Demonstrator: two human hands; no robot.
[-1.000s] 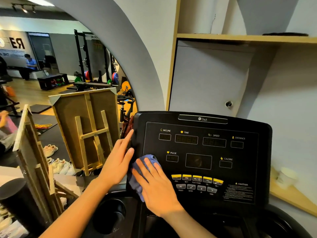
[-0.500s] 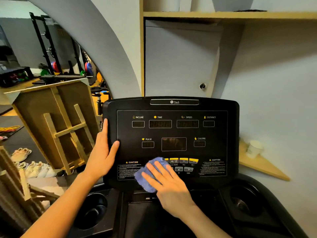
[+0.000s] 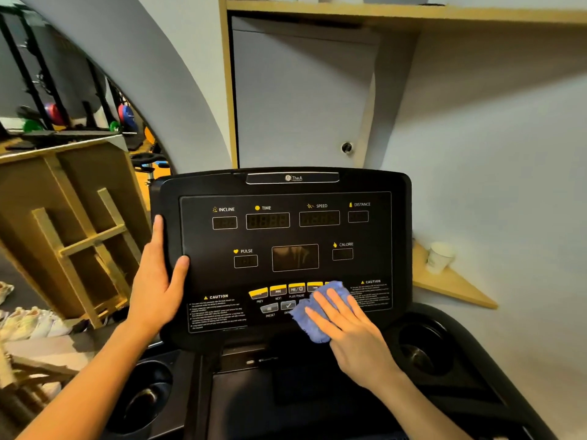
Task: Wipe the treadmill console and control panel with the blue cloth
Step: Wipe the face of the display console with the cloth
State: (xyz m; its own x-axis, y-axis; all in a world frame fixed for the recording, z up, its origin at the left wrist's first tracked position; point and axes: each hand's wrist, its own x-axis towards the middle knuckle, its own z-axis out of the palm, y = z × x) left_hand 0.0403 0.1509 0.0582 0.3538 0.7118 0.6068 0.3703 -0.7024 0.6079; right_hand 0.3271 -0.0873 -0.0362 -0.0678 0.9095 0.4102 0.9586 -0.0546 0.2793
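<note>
The right hand (image 3: 355,331) lay flat, fingers spread, pressing the blue cloth (image 3: 314,312) onto the button row at the lower right of the treadmill console (image 3: 374,230). The left hand (image 3: 158,281) had its grip on the console's left edge, thumb across the front.

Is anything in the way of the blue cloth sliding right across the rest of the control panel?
Nothing visible. The right hand presses the blue cloth flat over the right-side buttons; the control panel beyond is bare. The left hand grips the opposite edge.
</note>
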